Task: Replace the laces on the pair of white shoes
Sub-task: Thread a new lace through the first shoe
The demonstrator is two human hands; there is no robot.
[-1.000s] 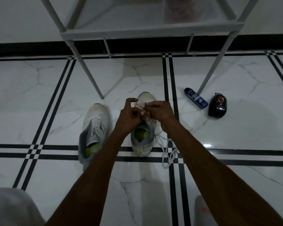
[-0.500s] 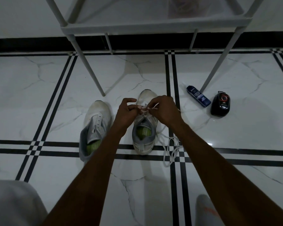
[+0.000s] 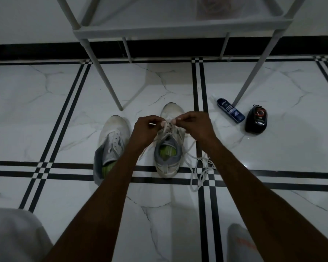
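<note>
Since a second ago both hands have drawn slightly apart and risen off the tongue, pulling the white lace (image 3: pixel 169 127) taut between them above the right shoe (image 3: pixel 169 146).

That shoe sits directly under the fingers, toe pointing away, heel toward the person. The lace crosses a few eyelets just below the fingertips; its loose length trails off the shoe on the right-hand side and lies coiled on the floor (image 3: pixel 273 186) nearer the person than the fingers. Judging by this, the lacing of this shoe is in progress at the upper eyelets, with the tails not yet tied. The left shoe (image 3: pixel 112 146), just beside the left wrist, shows bare eyelets and no lace, so it seems wholly left to do. Whether the lace in hand is the new one or the old one, I cannot tell.

The left hand (image 3: pixel 145 129) has its fingers curled, thumb and forefinger pinching one strand. The right hand (image 3: pixel 195 127) mirrors it, fingertips pressed together on the other strand; the two pinches nearly meet over the shoe.

Well to the right of the fingers lie a blue bottle (image 3: pixel 230 110) and a black case (image 3: pixel 256 120), near a leg of the white rack (image 3: pixel 178 28) standing beyond the hands.
</note>
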